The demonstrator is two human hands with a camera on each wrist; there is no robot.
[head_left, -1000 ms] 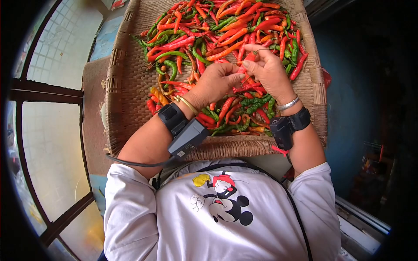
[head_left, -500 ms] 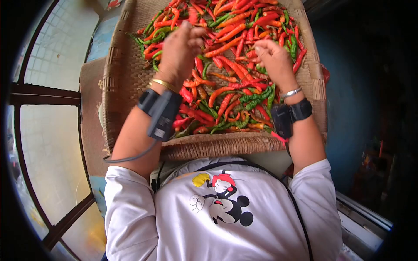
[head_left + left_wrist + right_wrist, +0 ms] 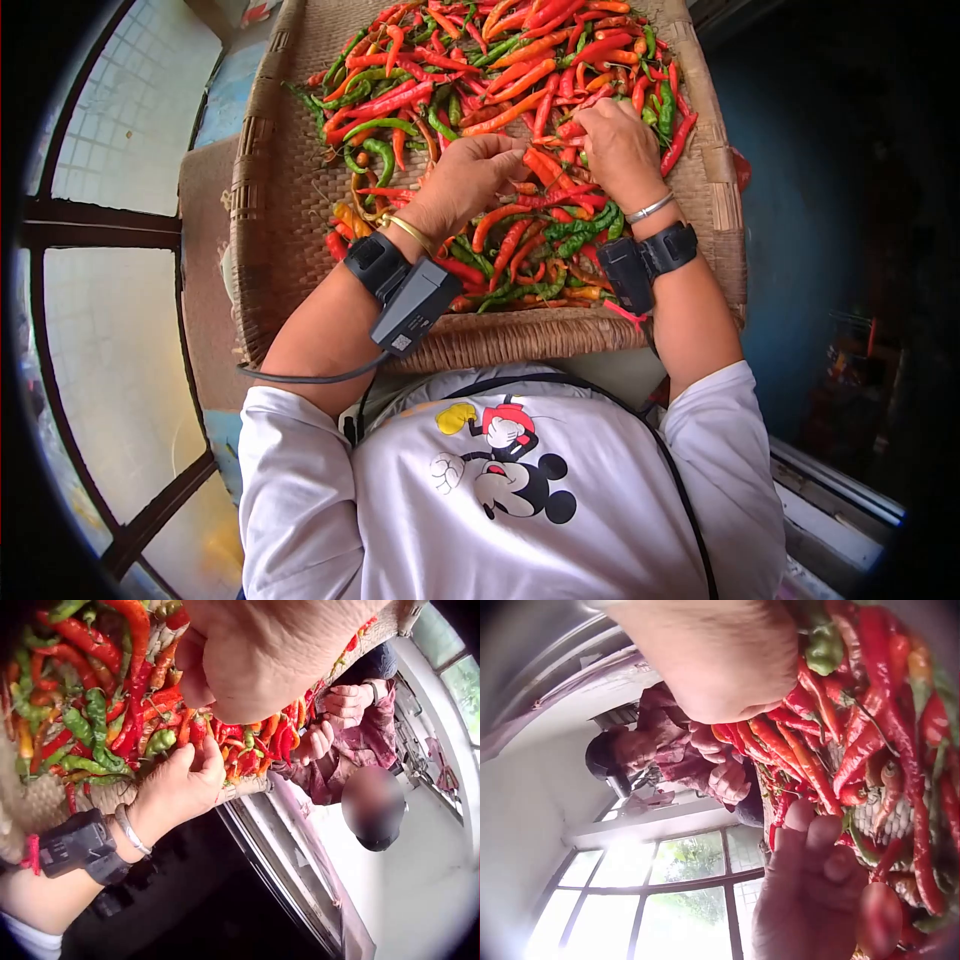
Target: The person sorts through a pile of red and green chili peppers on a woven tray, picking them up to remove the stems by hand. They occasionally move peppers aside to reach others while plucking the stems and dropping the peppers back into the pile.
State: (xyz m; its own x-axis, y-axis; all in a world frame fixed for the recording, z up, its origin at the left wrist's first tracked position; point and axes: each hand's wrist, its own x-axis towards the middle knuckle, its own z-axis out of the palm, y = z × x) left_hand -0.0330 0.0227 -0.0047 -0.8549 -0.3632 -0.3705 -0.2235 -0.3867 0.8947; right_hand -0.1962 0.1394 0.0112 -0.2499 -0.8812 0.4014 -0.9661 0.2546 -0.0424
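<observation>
Red, orange and green chili peppers (image 3: 520, 80) lie spread in a woven tray (image 3: 285, 190). My left hand (image 3: 470, 180) hovers over the middle of the pile, palm down, with fingertips close to an orange-red pepper (image 3: 545, 168). In the right wrist view the left hand (image 3: 806, 900) has loosely bent fingers. My right hand (image 3: 622, 148) is low over the pile to the right, its fingers curled downward. The left wrist view shows the right hand (image 3: 184, 784) pinching a red chili pepper (image 3: 197, 731) between thumb and finger.
Another person (image 3: 360, 742) in a patterned dark-red top is beyond the tray, hands close to the peppers. A barred window (image 3: 120, 330) stands on the left. The tray's raised rim (image 3: 540, 335) runs along my front. A cable (image 3: 310, 378) trails from the left wrist camera.
My left hand reached up and left near a blurred red pepper half a second ago, then came back to the middle. The right hand shifted slightly and its fingers lowered into the pile.
</observation>
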